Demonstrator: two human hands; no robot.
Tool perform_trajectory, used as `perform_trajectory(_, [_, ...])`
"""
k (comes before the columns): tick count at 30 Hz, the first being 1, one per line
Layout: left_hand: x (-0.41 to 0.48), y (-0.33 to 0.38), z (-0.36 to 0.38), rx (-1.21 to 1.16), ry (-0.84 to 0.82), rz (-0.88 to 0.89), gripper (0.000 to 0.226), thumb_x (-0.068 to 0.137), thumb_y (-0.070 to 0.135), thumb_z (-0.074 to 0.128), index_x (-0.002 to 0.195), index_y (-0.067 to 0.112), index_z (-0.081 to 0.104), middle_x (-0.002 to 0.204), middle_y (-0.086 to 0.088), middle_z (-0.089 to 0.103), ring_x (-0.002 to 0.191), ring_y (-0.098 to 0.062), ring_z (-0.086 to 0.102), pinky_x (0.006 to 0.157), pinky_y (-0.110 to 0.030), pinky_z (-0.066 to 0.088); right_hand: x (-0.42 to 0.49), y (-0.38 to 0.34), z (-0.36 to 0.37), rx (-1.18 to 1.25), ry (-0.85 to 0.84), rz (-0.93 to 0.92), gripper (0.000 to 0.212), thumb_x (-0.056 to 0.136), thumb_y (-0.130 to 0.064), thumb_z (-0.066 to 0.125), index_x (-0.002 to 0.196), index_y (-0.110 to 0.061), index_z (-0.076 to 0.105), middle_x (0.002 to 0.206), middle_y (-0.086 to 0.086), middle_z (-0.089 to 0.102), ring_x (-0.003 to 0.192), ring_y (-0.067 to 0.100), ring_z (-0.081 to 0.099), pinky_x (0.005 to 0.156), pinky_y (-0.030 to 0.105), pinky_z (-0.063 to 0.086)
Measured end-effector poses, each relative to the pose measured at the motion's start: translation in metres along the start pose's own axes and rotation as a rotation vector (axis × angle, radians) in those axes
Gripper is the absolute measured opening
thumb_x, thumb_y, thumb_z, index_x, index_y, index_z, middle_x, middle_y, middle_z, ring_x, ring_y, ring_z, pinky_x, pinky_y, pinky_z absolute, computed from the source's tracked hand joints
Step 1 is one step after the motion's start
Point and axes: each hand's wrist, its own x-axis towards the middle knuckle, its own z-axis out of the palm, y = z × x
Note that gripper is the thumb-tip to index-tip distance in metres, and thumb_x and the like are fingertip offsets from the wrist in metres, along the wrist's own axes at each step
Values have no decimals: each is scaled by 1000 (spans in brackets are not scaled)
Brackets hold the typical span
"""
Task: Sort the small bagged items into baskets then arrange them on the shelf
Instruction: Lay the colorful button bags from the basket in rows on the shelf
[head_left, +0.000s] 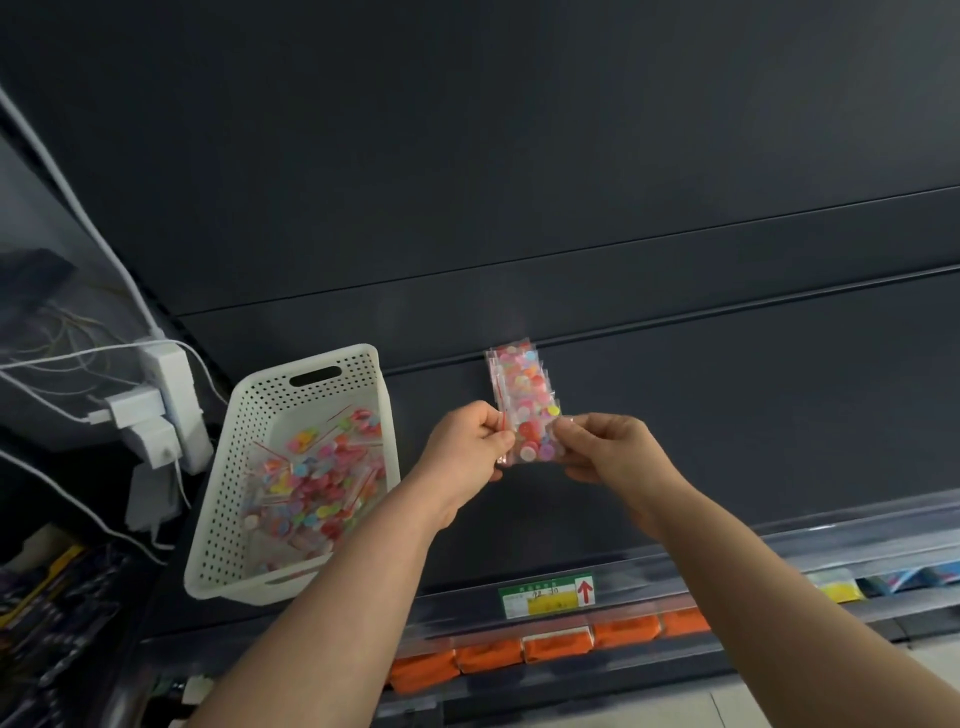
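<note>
A stack of small clear bags (524, 400) filled with colourful round pieces stands upright above the dark shelf (701, 415). My left hand (470, 441) pinches the stack's lower left edge. My right hand (605, 447) pinches its lower right edge. A white perforated basket (244, 478) sits on the shelf to the left, holding several more of the same bags (322, 483).
White power strip and plugs (161, 410) with cables hang at the left. A price label (545, 596) is fixed on the shelf's front rail. Orange packages (556, 644) line the shelf below. Dark back panels rise behind the shelf.
</note>
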Motion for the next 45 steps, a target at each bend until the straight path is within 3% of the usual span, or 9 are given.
perform_trajectory(6, [-2,0,6,-63,106,-30,10,99,12,52,92,13,58,98,-6,69,84,-17,70,72,-32,60,-2,-3,4,164,-32,52,23,98,-27,51,99,-13,69,89,5,75,84,15,72,77,31,56])
perform_trajectory(11, [-4,-1,8,-154,114,-74,6,100,13,52,99,13,58,98,-8,68,81,-17,69,73,-33,61,-6,-5,2,4,-63,-10,14,81,-21,74,90,-11,72,85,4,75,84,17,72,75,28,57])
perform_trajectory(14, [-4,-3,10,-108,157,-42,8,98,12,53,93,15,58,94,-8,69,77,-15,65,73,-34,61,-4,-5,2,-38,-38,7,13,79,-20,75,84,-8,72,81,5,75,81,17,72,74,28,58])
perform_trajectory(18, [-4,-2,9,-12,150,45,11,97,13,55,90,20,58,94,-4,69,82,-15,66,79,-38,60,-3,-6,2,-58,-97,36,28,80,-35,72,89,-9,70,86,0,75,84,9,70,74,27,57])
perform_trajectory(26, [-3,-4,16,-6,108,59,5,98,16,55,98,18,59,100,-1,66,86,-13,64,78,-30,59,1,-4,-1,-1,-22,11,18,80,-24,73,81,-6,72,66,3,68,57,9,57,58,21,54])
perform_trajectory(31, [1,-6,20,-111,136,-19,6,99,15,55,101,15,60,98,-3,67,81,-12,64,73,-26,58,6,3,-4,36,-33,42,23,77,-27,75,93,-11,72,90,5,74,82,15,68,75,27,57])
perform_trajectory(35, [3,-15,26,-169,117,-109,10,98,18,56,106,13,61,104,-3,66,88,-12,67,71,-25,59,10,11,-11,66,-18,132,21,82,-19,73,99,-8,69,90,7,75,82,17,72,73,29,58])
perform_trajectory(38, [4,-23,33,-192,98,-178,11,97,19,59,107,14,62,104,-1,66,90,-12,66,73,-28,59,15,17,-13,-11,27,170,18,81,-20,74,96,-9,71,87,6,75,81,16,72,70,28,58])
perform_trajectory(45, [23,-35,42,113,236,-148,12,91,30,68,98,21,65,95,6,69,84,-10,65,73,-31,58,38,26,-11,-359,157,-12,25,83,-23,72,107,-17,69,87,-5,71,80,8,67,72,27,56])
